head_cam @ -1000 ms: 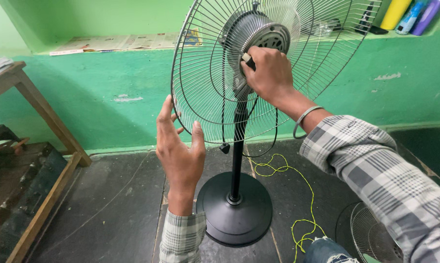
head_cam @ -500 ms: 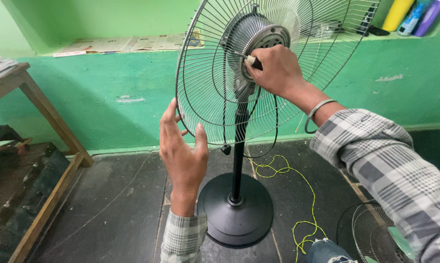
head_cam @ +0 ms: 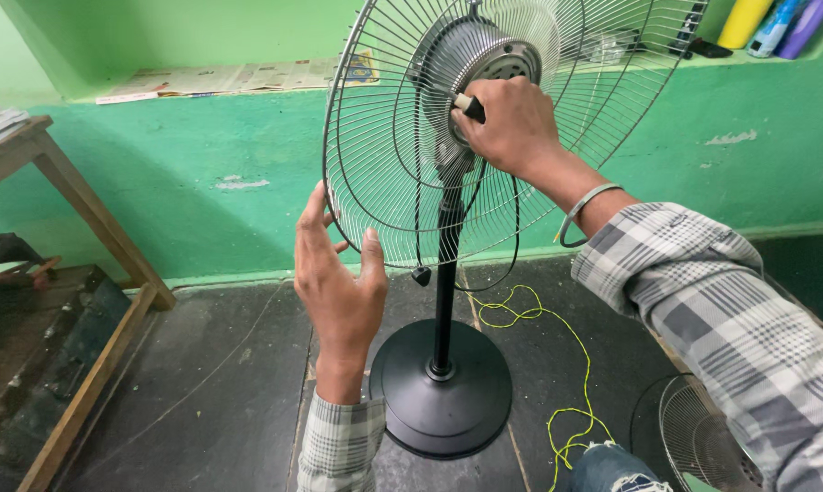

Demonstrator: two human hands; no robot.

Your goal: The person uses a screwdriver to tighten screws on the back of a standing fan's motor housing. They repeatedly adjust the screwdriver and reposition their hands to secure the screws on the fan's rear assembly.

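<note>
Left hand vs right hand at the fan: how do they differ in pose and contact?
The right hand is closed around a black-handled tool at the motor housing; the left hand holds nothing. The right hand sits high at the hub; the left hand is lower, open and upright at the wire guard's bottom rim. Whether it touches is unclear. Both wear plaid sleeves.

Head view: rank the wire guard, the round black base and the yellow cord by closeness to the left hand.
From the left hand:
1. Wire guard, its rim at the fingers.
2. Round black base, just right and below.
3. Yellow cord, farther right on the floor.
</note>
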